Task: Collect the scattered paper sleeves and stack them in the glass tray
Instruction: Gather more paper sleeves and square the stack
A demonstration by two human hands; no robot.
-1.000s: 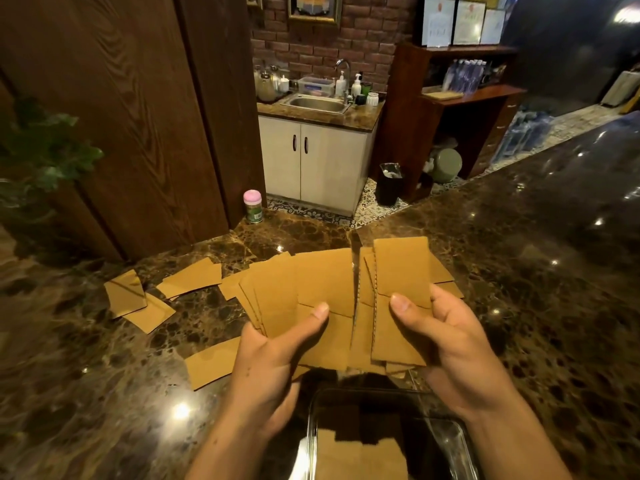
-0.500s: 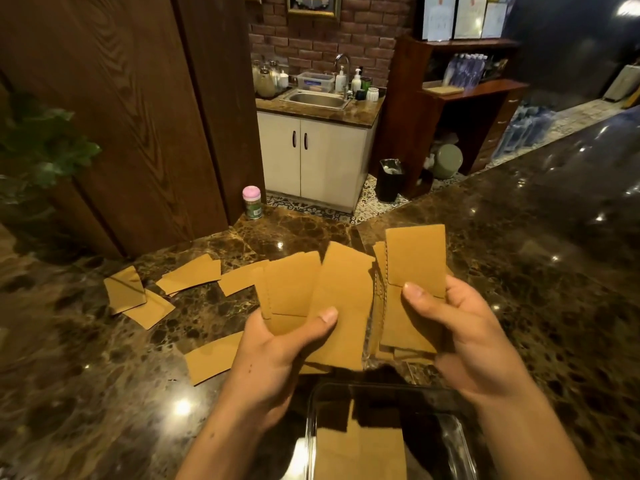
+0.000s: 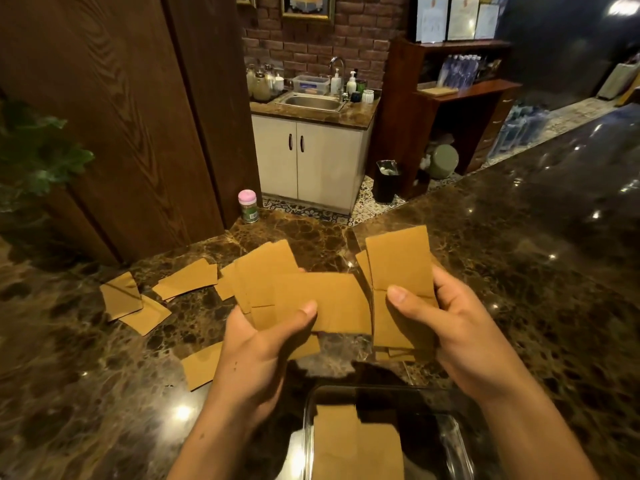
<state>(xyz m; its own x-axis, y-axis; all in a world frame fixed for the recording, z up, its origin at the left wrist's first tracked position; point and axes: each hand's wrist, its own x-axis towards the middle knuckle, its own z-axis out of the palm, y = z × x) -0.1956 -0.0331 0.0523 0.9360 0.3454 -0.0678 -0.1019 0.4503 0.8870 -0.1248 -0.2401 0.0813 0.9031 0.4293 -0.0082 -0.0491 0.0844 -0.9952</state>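
Paper sleeves: I have a fanned bunch (image 3: 277, 289) in my left hand (image 3: 258, 351) and a second bunch (image 3: 400, 271) in my right hand (image 3: 464, 327), both hands closed on them, thumbs on top.
Loose sleeves (image 3: 138, 299): scattered on the table's left side.
Glass tray (image 3: 453, 431): nearest me, some sleeves (image 3: 349, 445) inside.
Table (image 3: 519, 271): dark polished marble, glinting.
Room: brick wall, steel sink (image 3: 313, 102) over white cabinets, wooden shelving (image 3: 450, 109).

Dark marble counter (image 3: 519, 271), loose paper sleeves (image 3: 187, 278), glass tray (image 3: 457, 441), pink-capped jar (image 3: 248, 206)
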